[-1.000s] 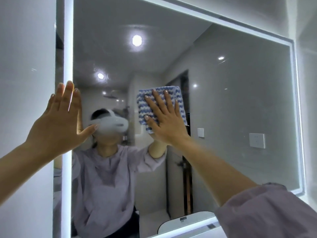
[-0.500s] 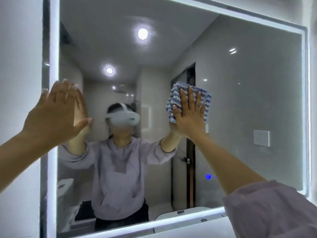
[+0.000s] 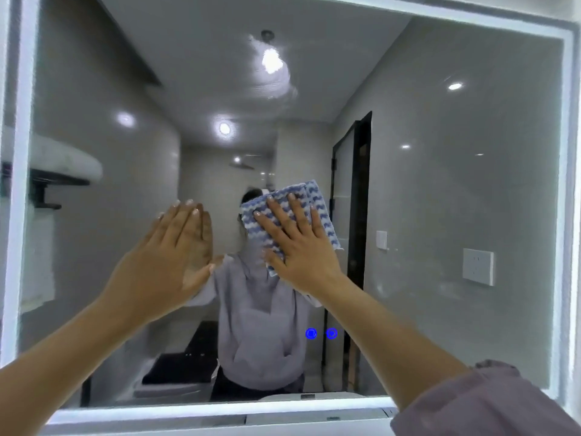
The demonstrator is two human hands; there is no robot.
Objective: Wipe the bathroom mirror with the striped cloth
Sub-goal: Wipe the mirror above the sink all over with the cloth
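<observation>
Head view, nearest first: a lilac sleeve (image 3: 487,404) covers the right arm at the bottom corner, and both bare forearms reach up to the mirror (image 3: 440,184). The left hand (image 3: 169,256) is flat, fingers straight and together, and seems to rest on the glass just left of centre, I'd guess as a brace while leaning in. The right hand (image 3: 301,256), fingers spread and straight, presses the folded striped cloth (image 3: 323,225) against the glass near the middle. A flat palm like that likely spreads pressure over the whole pad. Streaky smears (image 3: 273,77) higher up look unwiped. Wide bare glass lies to the right and above, bounded by the lit frame (image 3: 569,184). Two blue touch buttons (image 3: 320,333) glow below the cloth and are worth skirting.
</observation>
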